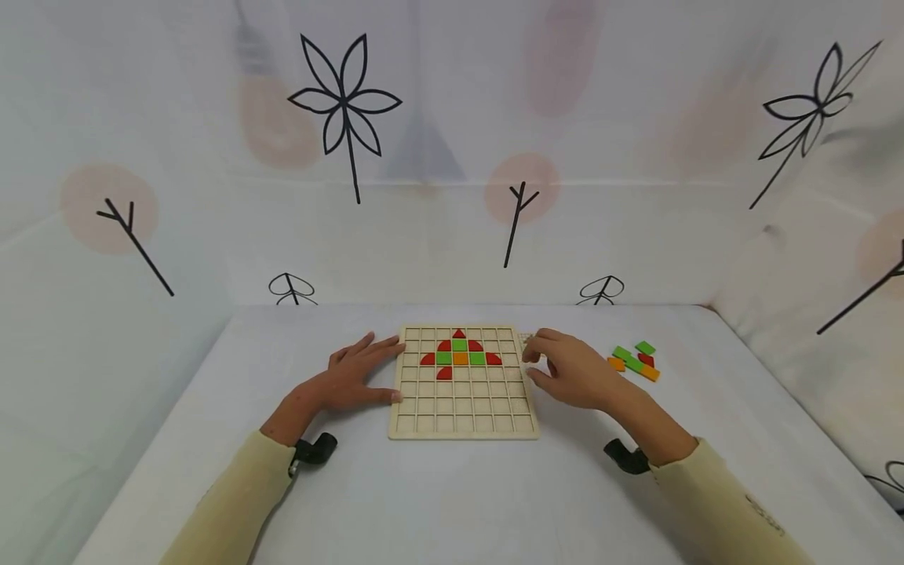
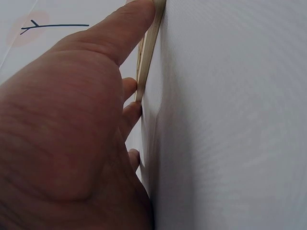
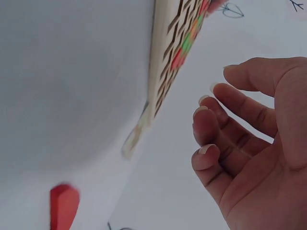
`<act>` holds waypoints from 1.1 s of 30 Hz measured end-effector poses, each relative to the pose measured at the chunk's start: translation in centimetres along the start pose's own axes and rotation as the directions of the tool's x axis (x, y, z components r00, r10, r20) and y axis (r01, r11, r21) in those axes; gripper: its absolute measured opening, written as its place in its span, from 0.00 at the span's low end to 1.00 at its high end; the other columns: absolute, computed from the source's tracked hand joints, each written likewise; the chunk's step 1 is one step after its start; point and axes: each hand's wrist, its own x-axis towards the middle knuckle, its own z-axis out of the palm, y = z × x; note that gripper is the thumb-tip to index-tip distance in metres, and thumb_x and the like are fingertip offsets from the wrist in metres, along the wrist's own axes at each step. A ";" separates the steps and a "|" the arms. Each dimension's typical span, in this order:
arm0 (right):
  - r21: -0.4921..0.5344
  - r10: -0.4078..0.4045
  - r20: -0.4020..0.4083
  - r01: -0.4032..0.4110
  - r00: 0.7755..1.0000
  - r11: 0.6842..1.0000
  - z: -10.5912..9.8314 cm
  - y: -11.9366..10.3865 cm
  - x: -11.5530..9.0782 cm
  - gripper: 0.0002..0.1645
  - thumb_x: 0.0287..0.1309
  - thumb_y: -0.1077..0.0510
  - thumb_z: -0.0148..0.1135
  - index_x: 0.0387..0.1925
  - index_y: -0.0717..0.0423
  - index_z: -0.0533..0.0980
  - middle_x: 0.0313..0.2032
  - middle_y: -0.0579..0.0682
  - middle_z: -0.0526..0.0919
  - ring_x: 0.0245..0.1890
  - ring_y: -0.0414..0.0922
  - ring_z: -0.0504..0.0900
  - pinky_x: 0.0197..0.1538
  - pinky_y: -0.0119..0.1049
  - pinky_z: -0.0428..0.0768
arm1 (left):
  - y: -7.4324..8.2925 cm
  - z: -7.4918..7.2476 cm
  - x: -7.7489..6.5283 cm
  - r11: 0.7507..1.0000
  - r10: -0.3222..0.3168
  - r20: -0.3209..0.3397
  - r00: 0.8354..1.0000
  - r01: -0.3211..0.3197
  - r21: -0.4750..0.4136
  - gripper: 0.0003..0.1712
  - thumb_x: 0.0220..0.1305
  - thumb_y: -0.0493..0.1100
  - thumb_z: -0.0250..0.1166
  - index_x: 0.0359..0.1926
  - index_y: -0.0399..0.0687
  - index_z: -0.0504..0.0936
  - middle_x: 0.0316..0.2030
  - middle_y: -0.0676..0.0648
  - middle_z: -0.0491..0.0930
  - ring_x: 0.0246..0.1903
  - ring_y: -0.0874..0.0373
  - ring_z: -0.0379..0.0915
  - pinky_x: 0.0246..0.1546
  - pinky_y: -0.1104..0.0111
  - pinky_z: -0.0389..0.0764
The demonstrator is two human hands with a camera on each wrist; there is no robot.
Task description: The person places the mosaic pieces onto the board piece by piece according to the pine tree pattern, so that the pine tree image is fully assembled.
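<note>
A wooden grid board (image 1: 462,431) lies flat in front of me. On it, several red quarter-round tiles (image 1: 428,359), green square tiles (image 1: 460,345), an orange square tile (image 1: 461,359) and a red triangle tile (image 1: 459,333) form a pattern in the upper rows. One red quarter-round tile (image 1: 445,373) sits a row lower. My left hand (image 1: 353,378), fingers spread, touches the board's left edge with thumb and fingertips. Just off the right edge, my right hand (image 1: 570,369) is held with loosely bent fingers; the right wrist view shows nothing between fingertips and thumb.
Loose green (image 1: 646,347), orange (image 1: 617,364) and red tiles (image 1: 646,360) lie right of my right hand. A small patterned card (image 1: 525,338) shows at the board's upper right, partly behind that hand. Printed cloth walls (image 1: 438,243) stand behind and beside the white table (image 1: 466,502).
</note>
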 end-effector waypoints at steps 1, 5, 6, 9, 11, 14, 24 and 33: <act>0.000 0.004 -0.007 -0.004 1.000 1.000 -0.2 0.3 -0.3 0.09 0.65 0.59 0.73 0.45 0.52 0.83 0.44 0.44 0.82 0.28 0.37 0.73 0.34 0.32 0.78 | 0.0 0.0 0.0 1.000 0.002 -0.001 1.000 -0.002 -0.003 0.54 0.66 0.71 0.68 0.85 0.62 0.57 0.85 0.53 0.49 0.84 0.38 0.30 0.75 0.31 0.40; 0.004 0.021 -0.030 -0.021 0.999 1.000 -0.7 1.7 -1.5 0.10 0.64 0.60 0.73 0.46 0.55 0.84 0.43 0.44 0.82 0.29 0.38 0.74 0.35 0.32 0.78 | 0.0 -0.1 0.0 1.000 0.009 -0.009 1.000 -0.009 -0.008 0.54 0.66 0.71 0.68 0.85 0.61 0.57 0.85 0.51 0.50 0.84 0.36 0.30 0.75 0.30 0.40; 0.006 0.025 -0.035 -0.024 0.999 1.000 -0.9 2.0 -1.8 0.10 0.65 0.61 0.73 0.46 0.55 0.84 0.43 0.45 0.83 0.29 0.38 0.74 0.35 0.32 0.78 | 0.0 -0.1 0.0 1.000 0.004 -0.008 1.000 -0.004 -0.007 0.54 0.66 0.71 0.68 0.85 0.61 0.57 0.85 0.52 0.49 0.84 0.37 0.30 0.75 0.31 0.40; 0.024 0.041 -0.045 -0.040 0.998 0.999 -1.4 3.1 -2.7 0.09 0.65 0.62 0.72 0.46 0.56 0.84 0.43 0.46 0.83 0.27 0.38 0.74 0.33 0.32 0.77 | -0.1 0.0 0.1 1.000 -0.005 -0.005 1.000 0.005 -0.001 0.54 0.66 0.72 0.68 0.85 0.63 0.56 0.85 0.54 0.48 0.84 0.38 0.30 0.75 0.31 0.40; 0.031 0.052 -0.052 -0.051 0.997 0.998 -1.7 3.8 -3.2 0.09 0.65 0.62 0.72 0.46 0.57 0.84 0.43 0.47 0.83 0.27 0.38 0.74 0.33 0.32 0.77 | -0.2 0.0 0.2 1.000 -0.012 -0.001 1.000 0.012 0.004 0.55 0.66 0.72 0.68 0.85 0.64 0.56 0.85 0.55 0.48 0.85 0.39 0.29 0.76 0.32 0.40; 0.040 0.072 -0.065 -0.070 0.995 0.997 -2.0 5.1 -4.1 0.09 0.64 0.64 0.71 0.45 0.57 0.84 0.43 0.47 0.83 0.29 0.38 0.75 0.32 0.32 0.77 | -0.3 0.1 0.3 1.000 -0.012 0.000 1.000 0.012 0.002 0.55 0.66 0.73 0.68 0.85 0.64 0.55 0.85 0.55 0.48 0.85 0.40 0.28 0.76 0.32 0.39; 0.071 0.165 -0.032 -0.163 0.986 0.984 -3.0 8.4 -5.7 0.08 0.65 0.64 0.69 0.45 0.58 0.85 0.42 0.48 0.84 0.32 0.42 0.76 0.33 0.33 0.79 | -0.4 0.3 0.3 1.000 -0.012 0.002 1.000 0.012 -0.008 0.55 0.66 0.73 0.68 0.85 0.65 0.55 0.85 0.55 0.48 0.85 0.40 0.28 0.76 0.32 0.39; 0.050 0.255 -0.059 -0.252 0.965 0.966 -3.0 11.2 -6.8 0.08 0.66 0.64 0.68 0.46 0.61 0.84 0.42 0.52 0.84 0.33 0.45 0.77 0.36 0.37 0.81 | -0.4 0.2 0.3 1.000 -0.008 0.002 1.000 0.008 0.003 0.55 0.66 0.73 0.68 0.85 0.65 0.55 0.85 0.55 0.48 0.85 0.40 0.28 0.76 0.32 0.39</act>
